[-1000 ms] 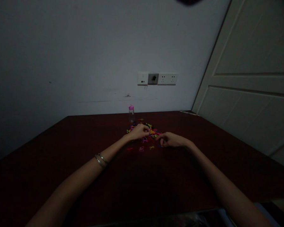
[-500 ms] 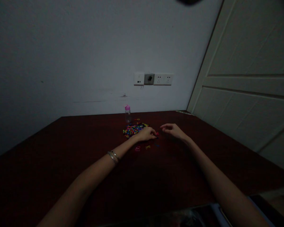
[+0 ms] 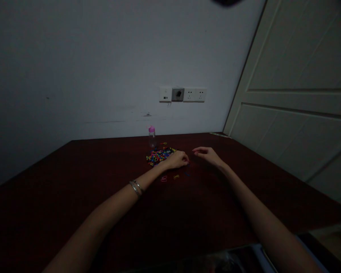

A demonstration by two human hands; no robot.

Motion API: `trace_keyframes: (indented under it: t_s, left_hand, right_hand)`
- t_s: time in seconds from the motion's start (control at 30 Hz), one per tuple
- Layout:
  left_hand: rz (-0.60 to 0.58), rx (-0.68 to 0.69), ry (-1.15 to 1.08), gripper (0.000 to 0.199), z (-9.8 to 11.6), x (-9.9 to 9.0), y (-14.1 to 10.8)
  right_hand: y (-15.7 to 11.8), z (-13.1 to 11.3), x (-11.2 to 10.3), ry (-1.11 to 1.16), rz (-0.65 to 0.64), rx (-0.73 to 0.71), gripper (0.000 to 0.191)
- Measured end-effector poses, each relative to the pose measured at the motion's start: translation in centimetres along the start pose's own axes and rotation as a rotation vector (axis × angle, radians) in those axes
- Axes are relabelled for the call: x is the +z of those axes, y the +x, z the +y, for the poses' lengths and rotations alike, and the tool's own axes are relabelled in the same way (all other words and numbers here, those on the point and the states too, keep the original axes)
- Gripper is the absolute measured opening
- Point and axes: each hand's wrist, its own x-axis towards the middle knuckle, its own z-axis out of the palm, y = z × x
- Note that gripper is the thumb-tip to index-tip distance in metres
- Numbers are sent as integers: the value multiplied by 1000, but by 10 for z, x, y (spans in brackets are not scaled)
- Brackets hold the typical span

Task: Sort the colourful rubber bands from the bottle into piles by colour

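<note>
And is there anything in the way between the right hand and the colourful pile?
Yes, the left hand is between the right hand and the colourful pile, overlapping the pile's right side in this view. I see nothing else between them.

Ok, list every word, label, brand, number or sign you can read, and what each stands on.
None can be read.
Clear bottle: any marking is too small to read.
Wall sockets: no legible marking.
Pale strip, back right: too small and blurred to read.
</note>
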Motion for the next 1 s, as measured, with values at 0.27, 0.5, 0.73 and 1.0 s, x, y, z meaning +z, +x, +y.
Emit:
trace_keyframes:
  t_s: [0.27, 0.5, 0.73, 1.0]
  left_hand:
    - [-58, 59, -44, 17, 41, 11, 0]
    - [-39, 70, -183, 20, 39, 8, -5]
    - [281, -239, -363, 34, -18, -22, -31]
    - [414, -469, -189, 41, -84, -52, -93]
  right_hand:
    - [-3, -6, 0, 129, 81, 60, 42]
    - [-3, -4, -2, 151, 76, 71, 44]
    - [0, 5, 3, 70, 14, 70, 40]
    - [-1, 8, 14, -135, -148, 10, 29]
